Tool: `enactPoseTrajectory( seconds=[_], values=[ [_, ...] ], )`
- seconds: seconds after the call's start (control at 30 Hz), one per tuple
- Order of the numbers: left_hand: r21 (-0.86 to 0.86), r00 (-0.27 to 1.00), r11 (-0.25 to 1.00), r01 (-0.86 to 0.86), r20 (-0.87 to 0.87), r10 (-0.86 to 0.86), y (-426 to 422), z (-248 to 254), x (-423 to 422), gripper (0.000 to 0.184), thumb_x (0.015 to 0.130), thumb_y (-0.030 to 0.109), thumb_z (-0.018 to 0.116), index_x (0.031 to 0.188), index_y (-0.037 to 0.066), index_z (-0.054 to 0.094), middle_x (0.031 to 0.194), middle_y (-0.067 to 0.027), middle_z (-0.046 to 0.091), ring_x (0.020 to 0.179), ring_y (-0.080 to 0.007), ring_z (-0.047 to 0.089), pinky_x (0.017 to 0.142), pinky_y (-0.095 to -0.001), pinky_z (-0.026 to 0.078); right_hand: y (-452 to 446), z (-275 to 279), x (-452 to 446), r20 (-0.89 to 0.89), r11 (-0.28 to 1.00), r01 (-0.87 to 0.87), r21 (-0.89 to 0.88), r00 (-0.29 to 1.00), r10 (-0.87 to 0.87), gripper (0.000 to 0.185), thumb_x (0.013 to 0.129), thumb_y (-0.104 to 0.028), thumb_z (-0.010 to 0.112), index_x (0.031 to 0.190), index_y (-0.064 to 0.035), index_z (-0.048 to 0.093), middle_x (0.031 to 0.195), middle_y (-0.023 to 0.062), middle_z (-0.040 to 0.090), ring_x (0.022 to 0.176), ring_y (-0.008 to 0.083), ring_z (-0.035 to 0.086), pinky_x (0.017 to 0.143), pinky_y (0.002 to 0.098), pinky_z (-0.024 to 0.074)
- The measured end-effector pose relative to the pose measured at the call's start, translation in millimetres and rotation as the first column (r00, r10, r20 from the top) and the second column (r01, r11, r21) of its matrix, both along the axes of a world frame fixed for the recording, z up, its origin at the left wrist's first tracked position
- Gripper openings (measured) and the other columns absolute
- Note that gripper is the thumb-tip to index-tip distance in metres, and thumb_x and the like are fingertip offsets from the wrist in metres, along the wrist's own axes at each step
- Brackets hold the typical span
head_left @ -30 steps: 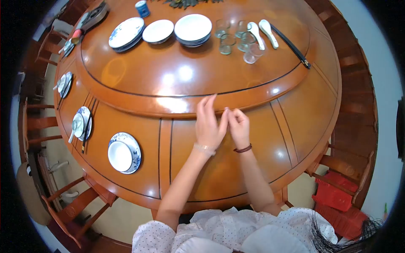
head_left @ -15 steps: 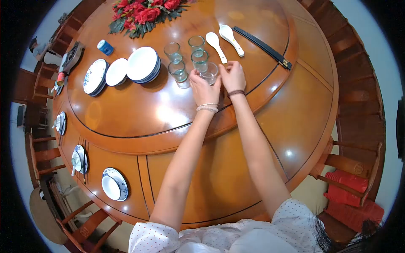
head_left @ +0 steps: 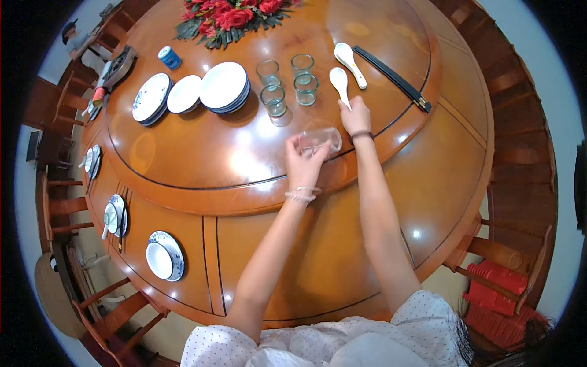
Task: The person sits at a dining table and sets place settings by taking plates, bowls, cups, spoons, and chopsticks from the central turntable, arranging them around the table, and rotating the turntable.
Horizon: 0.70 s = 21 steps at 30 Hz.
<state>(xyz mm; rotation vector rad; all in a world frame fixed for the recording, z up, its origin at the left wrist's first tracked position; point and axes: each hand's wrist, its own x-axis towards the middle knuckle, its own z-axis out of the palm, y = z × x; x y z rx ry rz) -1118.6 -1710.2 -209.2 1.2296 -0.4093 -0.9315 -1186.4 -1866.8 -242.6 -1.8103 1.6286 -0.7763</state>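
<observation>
My left hand [head_left: 306,160] is closed around a clear drinking glass [head_left: 322,142], tipped on its side above the near part of the turntable. Beside it, my right hand [head_left: 356,116] pinches the handle of a white soup spoon [head_left: 339,83]. A second white spoon [head_left: 348,60] lies just behind, with black chopsticks [head_left: 391,76] to its right. Several other glasses [head_left: 306,89] stand upright in a cluster left of the spoons.
Stacked plates [head_left: 151,98], a bowl stack [head_left: 184,93] and another bowl stack [head_left: 225,87] stand left on the turntable [head_left: 202,153]. Behind are a blue can [head_left: 169,58] and red flowers [head_left: 235,17]. A bowl [head_left: 160,260] on a saucer sits at the front left. A person [head_left: 79,46] is far left.
The glass in my left hand has left the cluster, coming toward me and tipping sideways. My right hand has taken hold of a spoon's handle. The view has shifted slightly.
</observation>
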Motion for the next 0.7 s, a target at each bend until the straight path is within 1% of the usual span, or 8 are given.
enactPoseTrajectory(
  seconds=[0.03, 0.1, 0.13, 0.23, 0.37, 0.43, 0.6, 0.7],
  values=[
    [0.074, 0.993, 0.995, 0.06, -0.108, -0.051, 18, 6, -1, 0.032, 0.08, 0.017, 0.064, 0.102, 0.004, 0.047, 0.099, -0.0079, 0.056, 0.088, -0.0176, 0.058, 0.07, -0.0321, 0.048, 19, -1, -13, 0.081, 0.999, -0.021, -0.045, 0.996, 0.024, 0.031, 0.08, -0.026, 0.062, 0.077, 0.001, 0.048, 0.075, 0.0203, 0.058, 0.072, 0.0351, 0.058, 0.064, 0.0431, 0.0439],
    [0.112, 0.92, 0.967, 0.228, -0.349, -0.177, 63, 10, 2, 0.032, 0.083, 0.024, 0.059, 0.105, 0.005, 0.047, 0.1, -0.007, 0.057, 0.088, -0.0172, 0.057, 0.068, -0.028, 0.047, 67, -13, -40, 0.385, 0.995, -0.098, 0.006, 0.919, 0.088, 0.026, 0.085, -0.022, 0.058, 0.076, -0.0011, 0.045, 0.065, 0.0106, 0.054, 0.061, 0.0223, 0.053, 0.057, 0.0367, 0.0428],
    [0.012, 0.835, 0.972, 0.235, -0.514, -0.196, 90, 2, 1, 0.034, 0.083, 0.027, 0.057, 0.108, 0.005, 0.047, 0.101, -0.0074, 0.057, 0.09, -0.0181, 0.057, 0.068, -0.0269, 0.047, 106, 1, -50, 0.617, 0.974, -0.179, 0.142, 0.785, 0.054, 0.019, 0.089, -0.017, 0.051, 0.078, -0.0047, 0.042, 0.063, 0.0036, 0.049, 0.053, 0.0091, 0.045, 0.047, 0.0274, 0.0389],
    [-0.303, 0.446, 0.932, 0.196, -0.819, -0.36, 169, -6, 2, 0.045, 0.081, 0.03, 0.058, 0.118, 0.006, 0.045, 0.102, -0.009, 0.056, 0.091, -0.0203, 0.055, 0.068, -0.026, 0.047, 217, 24, -73, 0.846, 0.86, -0.435, 0.267, 0.534, 0.008, 0.01, 0.094, -0.017, 0.038, 0.089, -0.0093, 0.036, 0.067, 0.0046, 0.053, 0.044, 0.0031, 0.04, 0.037, 0.0157, 0.0299],
    [-0.185, 0.51, 0.982, 0.022, -0.843, -0.17, 265, 10, 7, 0.048, 0.079, 0.031, 0.059, 0.119, 0.007, 0.045, 0.107, -0.0113, 0.055, 0.088, -0.0207, 0.055, 0.064, -0.0245, 0.045, 328, 17, -65, 0.89, 0.699, -0.613, 0.368, 0.45, -0.074, 0.009, 0.095, -0.019, 0.036, 0.093, -0.0103, 0.035, 0.068, 0.0042, 0.052, 0.046, 0.0038, 0.039, 0.039, 0.0163, 0.0308],
    [-0.334, 0.45, 0.936, -0.115, -0.857, -0.25, 308, 6, 18, 0.051, 0.077, 0.033, 0.06, 0.119, 0.007, 0.045, 0.107, -0.0117, 0.055, 0.092, -0.0228, 0.054, 0.072, -0.0275, 0.045, 370, 14, -50, 0.897, 0.533, -0.743, 0.404, 0.435, -0.074, 0.01, 0.095, -0.02, 0.037, 0.094, -0.0101, 0.036, 0.069, 0.0018, 0.049, 0.048, 0.004, 0.039, 0.041, 0.0165, 0.0322],
    [-0.541, 0.519, 0.792, -0.284, -0.781, -0.348, 380, 2, 90, 0.058, 0.075, 0.032, 0.065, 0.123, 0.008, 0.042, 0.11, -0.0111, 0.053, 0.104, -0.0258, 0.05, 0.088, -0.0368, 0.041, 428, 19, 2, 0.885, 0.269, -0.863, 0.429, 0.46, 0.064, 0.011, 0.095, -0.022, 0.039, 0.093, -0.0105, 0.039, 0.068, -0.0011, 0.046, 0.049, 0.0034, 0.04, 0.043, 0.0165, 0.0327],
    [-0.358, 0.868, 0.882, -0.305, -0.486, 0.103, 418, 16, 145, 0.064, 0.075, 0.023, 0.067, 0.129, 0.011, 0.035, 0.114, -0.0118, 0.048, 0.107, -0.0265, 0.048, 0.092, -0.0423, 0.04, 452, 22, 36, 0.834, 0.214, -0.844, 0.492, 0.527, 0.162, 0.014, 0.094, -0.024, 0.04, 0.092, -0.01, 0.039, 0.068, -0.002, 0.048, 0.05, 0.0022, 0.042, 0.042, 0.0151, 0.0335]
  ],
)
